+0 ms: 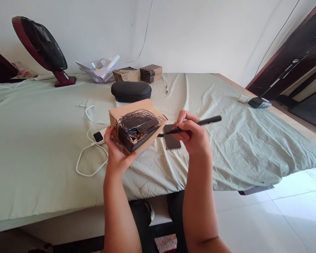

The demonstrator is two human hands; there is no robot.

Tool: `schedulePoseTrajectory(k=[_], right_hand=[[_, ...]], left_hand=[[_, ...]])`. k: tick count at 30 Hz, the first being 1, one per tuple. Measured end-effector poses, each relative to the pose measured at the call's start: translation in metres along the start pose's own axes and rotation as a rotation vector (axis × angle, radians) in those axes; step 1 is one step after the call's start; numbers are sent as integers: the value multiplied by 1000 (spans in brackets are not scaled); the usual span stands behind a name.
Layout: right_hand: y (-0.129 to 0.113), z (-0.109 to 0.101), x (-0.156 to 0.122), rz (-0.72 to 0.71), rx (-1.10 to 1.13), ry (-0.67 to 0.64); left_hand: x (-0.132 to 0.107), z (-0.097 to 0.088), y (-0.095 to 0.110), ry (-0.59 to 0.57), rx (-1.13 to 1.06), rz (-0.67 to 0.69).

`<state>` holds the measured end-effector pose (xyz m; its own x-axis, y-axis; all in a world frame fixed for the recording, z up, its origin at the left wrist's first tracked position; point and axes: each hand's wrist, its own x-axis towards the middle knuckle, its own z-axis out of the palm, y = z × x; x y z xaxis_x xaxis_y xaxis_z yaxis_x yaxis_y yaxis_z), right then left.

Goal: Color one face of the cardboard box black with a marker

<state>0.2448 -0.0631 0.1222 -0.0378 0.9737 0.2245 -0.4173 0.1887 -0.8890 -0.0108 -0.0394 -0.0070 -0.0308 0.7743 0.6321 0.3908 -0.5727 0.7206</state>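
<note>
A brown cardboard box (150,107) is held up and tilted over the table, with my left hand (118,151) closed around its left and lower corner. Dark black scribbles cover much of the side facing me, and the corner nearest me looks torn or rough. In my right hand (192,131) is a black marker (210,120), pinched between thumb and fingers. It points left toward the box's right edge; whether its tip touches the box I cannot tell. A dark smartphone (173,140) lies on the cloth beneath the marker.
A white device with a dark screen (98,136) and a white cable (80,154) lie left. Behind are a black case (131,91), two scribbled boxes (151,73) (126,75), a plastic basket (97,74) and a fan (42,45). A small pen (166,90) lies nearby.
</note>
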Motion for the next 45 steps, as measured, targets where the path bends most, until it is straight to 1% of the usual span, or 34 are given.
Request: schedulePoseTrajectory(k=[2, 4, 5, 6, 7, 9, 12, 14, 16, 20, 23, 25, 30, 36, 41, 45], right_hand=[[9, -8, 6, -44, -31, 125], [24, -17, 14, -71, -117, 279], [32, -21, 18, -75, -199, 364], [39, -24, 22, -68, -302, 418], [46, -27, 25, -46, -395, 444], [58, -32, 29, 61, -478, 412], [67, -36, 31, 315, -408, 350], [70, -40, 32, 453, -381, 375], [72, -47, 32, 521, -421, 424], [78, -65, 33, 550, -505, 494], [85, -74, 35, 573, -481, 464], [90, -75, 37, 584, -461, 435], [100, -69, 40, 572, -424, 372], [106, -60, 39, 557, -419, 295], [118, -52, 45, 524, -476, 307], [132, -43, 50, 548, -537, 323]], left_hand=[[0, 1, 0, 34, -16, -40], [1, 2, -1, 74, -26, -79], [1, 3, -2, 95, -24, -93], [2, 5, -3, 115, -17, -105], [2, 6, -3, 128, -7, -116], [4, 9, -4, 149, 13, -132], [7, 13, 0, 182, -6, -165], [10, 14, 4, 202, -57, -205], [12, 14, 7, 205, -103, -234], [14, 12, 6, 198, -140, -243], [13, 11, 1, 196, -148, -233], [12, 9, -3, 191, -150, -217], [13, 4, -11, 155, -146, -222], [15, 5, -4, 195, -125, -269], [14, 4, -4, 183, -117, -261], [13, 3, -6, 178, -108, -247]])
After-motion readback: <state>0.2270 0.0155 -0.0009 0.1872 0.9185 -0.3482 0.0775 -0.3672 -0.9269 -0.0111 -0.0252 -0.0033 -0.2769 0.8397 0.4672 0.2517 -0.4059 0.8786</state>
